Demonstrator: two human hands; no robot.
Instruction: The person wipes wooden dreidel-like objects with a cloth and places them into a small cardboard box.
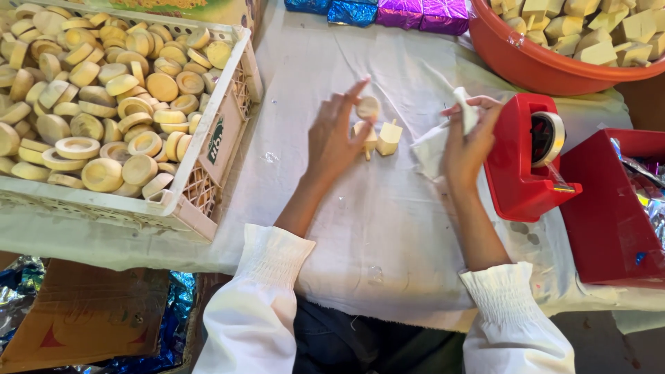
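Note:
My left hand (334, 138) rests on the white cloth (388, 221), its fingertips touching a small round pale wooden disc (368, 107) and a little block-shaped wooden piece (365, 136). A second block-shaped wooden piece (389, 137) stands just to its right. A white plastic wrapper (443, 135) is pinched in my right hand (465, 142), and it hangs down toward the cloth. Both sleeves are white with gathered cuffs.
A white plastic crate (208, 149) full of round wooden discs sits at the left. At the right stand a red tape dispenser (530, 156) and a red box (613, 215) with foil. An orange tub (547, 66) of wooden blocks and shiny wrapped packets (402, 12) lie at the back.

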